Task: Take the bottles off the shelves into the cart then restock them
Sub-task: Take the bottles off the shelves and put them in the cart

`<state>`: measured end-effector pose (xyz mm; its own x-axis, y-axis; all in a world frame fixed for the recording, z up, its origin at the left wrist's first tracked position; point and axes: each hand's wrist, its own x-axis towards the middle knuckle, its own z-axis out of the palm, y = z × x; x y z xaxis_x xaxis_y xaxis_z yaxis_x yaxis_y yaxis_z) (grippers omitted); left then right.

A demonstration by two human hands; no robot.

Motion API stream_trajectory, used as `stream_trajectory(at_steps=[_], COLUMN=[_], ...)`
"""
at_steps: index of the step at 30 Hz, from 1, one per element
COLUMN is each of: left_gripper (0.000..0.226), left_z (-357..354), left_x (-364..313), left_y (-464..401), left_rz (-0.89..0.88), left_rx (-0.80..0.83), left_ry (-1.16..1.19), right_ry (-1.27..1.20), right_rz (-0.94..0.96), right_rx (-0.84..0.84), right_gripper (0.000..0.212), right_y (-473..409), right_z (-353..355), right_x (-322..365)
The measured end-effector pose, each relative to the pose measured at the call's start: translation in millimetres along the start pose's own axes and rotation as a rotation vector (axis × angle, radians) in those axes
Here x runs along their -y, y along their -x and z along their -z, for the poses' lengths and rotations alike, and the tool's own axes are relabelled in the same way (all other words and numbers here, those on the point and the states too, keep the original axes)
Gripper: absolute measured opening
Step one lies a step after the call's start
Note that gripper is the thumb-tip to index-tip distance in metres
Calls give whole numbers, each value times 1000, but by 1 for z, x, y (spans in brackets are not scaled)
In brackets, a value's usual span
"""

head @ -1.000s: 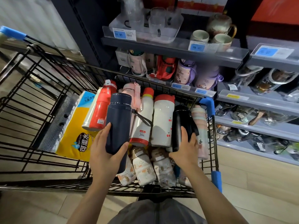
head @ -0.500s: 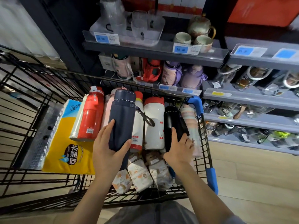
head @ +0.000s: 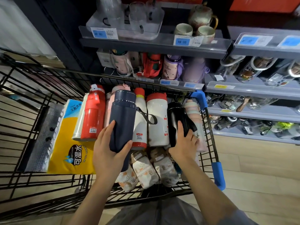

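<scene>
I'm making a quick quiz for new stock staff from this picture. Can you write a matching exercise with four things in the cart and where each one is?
Things:
1. navy bottle
2. black bottle
3. red bottle
4. yellow tissue pack

Places:
A. lying just right of the tissue pack
B. gripped by the right hand
C. at the left end of the row
D. gripped by the left hand

Pairs: 1-D, 2-B, 3-A, 4-C

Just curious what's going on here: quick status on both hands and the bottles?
Left hand grips navy bottle, lifted over cart. Right hand grips black bottle, lying among others. Shelf ahead; nothing blocking.
</scene>
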<state>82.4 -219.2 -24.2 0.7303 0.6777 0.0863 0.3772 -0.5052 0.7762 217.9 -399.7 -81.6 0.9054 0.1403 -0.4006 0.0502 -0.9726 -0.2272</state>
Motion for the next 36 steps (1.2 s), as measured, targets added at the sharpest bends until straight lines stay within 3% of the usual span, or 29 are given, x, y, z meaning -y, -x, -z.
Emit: stream_trajectory(at_steps=[4,7,10,13,19,25,31,36], left_gripper=[79,78,77,77,76,76,77,75], left_z=[-6,-15,-23,-31,-50,-73,-112,-173], left_x=[-4,-7,-15,-22,-49,-127,-236,-346], left_y=[-1,0,2,2,1,2,23,58], left_rz=[20,13,-15,-32,-98,-253,-423,-592], left_rx=[15,45,65,98,121,94,27,-121], left_ry=[61,98,155,189,263,431,479,505], right_ry=[-99,-453,-867,-1095,-1473,-1524,-1254,-1115], right_rz=[30,20,22,21,100,343,627,823], right_rx=[27,40,71,96,162,-30,-452,-651], right_gripper=[115,116,104,91,97,94,89,85], right_y=[9,17,29,43,64,78,85,79], right_z=[18,27,42,59,90,153,223,298], right_x=[-21,-37,-47,-53,-71,-100,-157,-248])
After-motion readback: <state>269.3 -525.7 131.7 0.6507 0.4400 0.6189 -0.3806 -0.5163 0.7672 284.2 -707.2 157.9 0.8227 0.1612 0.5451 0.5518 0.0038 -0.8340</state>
